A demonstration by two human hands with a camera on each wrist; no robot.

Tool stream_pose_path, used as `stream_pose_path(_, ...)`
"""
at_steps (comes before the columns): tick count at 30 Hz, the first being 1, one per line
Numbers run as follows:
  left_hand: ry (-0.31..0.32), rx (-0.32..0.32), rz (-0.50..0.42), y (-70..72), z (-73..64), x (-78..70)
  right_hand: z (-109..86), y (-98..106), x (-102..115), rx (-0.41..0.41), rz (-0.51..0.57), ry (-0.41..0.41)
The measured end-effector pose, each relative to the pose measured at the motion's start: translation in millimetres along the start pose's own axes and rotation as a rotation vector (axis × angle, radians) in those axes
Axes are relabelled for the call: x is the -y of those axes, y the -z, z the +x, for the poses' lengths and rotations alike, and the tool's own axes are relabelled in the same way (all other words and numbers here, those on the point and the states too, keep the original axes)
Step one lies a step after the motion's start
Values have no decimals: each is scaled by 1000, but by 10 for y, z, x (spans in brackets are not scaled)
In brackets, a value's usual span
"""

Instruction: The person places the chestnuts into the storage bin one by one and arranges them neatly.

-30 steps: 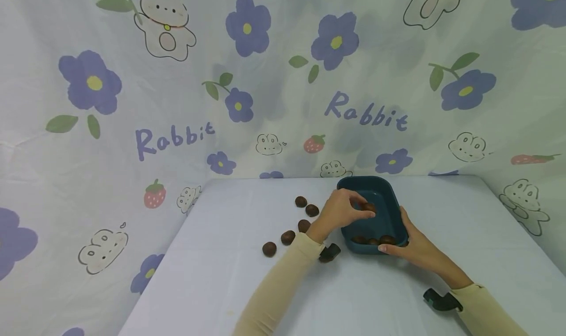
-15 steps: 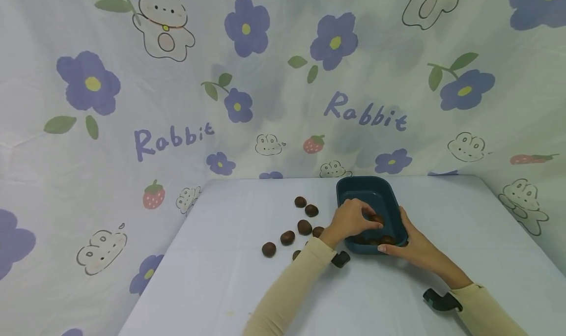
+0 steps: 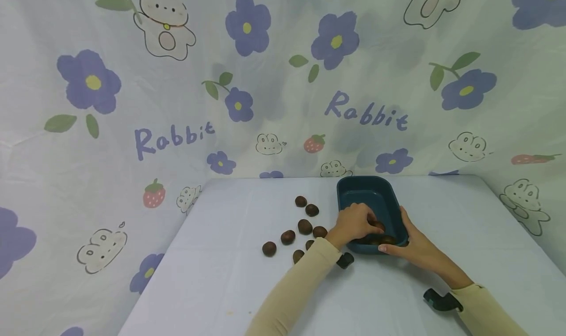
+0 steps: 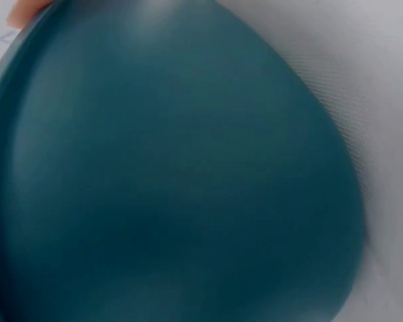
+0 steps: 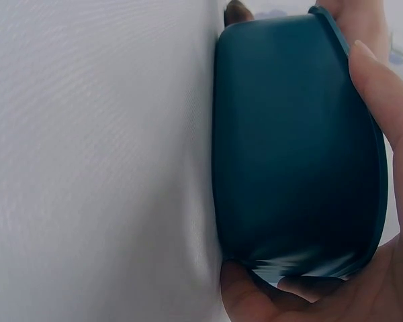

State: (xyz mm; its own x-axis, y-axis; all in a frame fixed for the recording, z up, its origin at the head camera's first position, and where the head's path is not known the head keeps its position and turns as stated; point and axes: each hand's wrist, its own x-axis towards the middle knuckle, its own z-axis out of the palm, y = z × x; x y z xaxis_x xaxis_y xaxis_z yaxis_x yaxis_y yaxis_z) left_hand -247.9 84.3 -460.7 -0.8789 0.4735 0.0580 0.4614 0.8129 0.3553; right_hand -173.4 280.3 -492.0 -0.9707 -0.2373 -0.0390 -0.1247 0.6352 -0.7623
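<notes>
A dark teal rectangular plastic box (image 3: 391, 203) stands at the back of the table. My left hand (image 3: 355, 220) reaches inside it from the left, its thumb and fingers pinching a brown chestnut (image 3: 377, 226) low near the box's front end. More chestnuts lie along that front wall, partly covered by the hand. My right hand (image 3: 415, 245) grips the box at its near right corner, thumb over the rim. The right wrist view shows the box's side wall (image 5: 289, 147) between thumb and fingers. In the left wrist view the box's outer wall (image 4: 188, 161) fills most of the picture.
Several loose chestnuts (image 3: 305, 227) lie scattered on the white table (image 3: 212, 277) left of the box, some partly behind the left sleeve (image 3: 294, 292). A black wrist device (image 3: 442, 300) sits at the right cuff. A printed rabbit-and-flower cloth (image 3: 283, 80) hangs behind.
My left hand has moved toward the front of the box and lower, the chestnut between its fingers. More loose chestnuts show beside the left forearm. My right hand has stayed on the box.
</notes>
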Motion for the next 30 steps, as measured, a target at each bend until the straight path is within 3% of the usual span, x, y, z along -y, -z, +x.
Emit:
stream_pose_path(10,19,38,43,-22,1,-50,2,-3,-8,-6,4,15)
stream_pose_path(20,-13,58,38,-39,3,-45,-5,-2,-3,-9,2,23)
stream_pose_path(25,-39,-7,-19,41,-44,-23,-10,-9,16,-2,19,15)
stream_pose_path(30,-75,-99,-101,256,-123,58,-5,-3,14,-6,9,11)
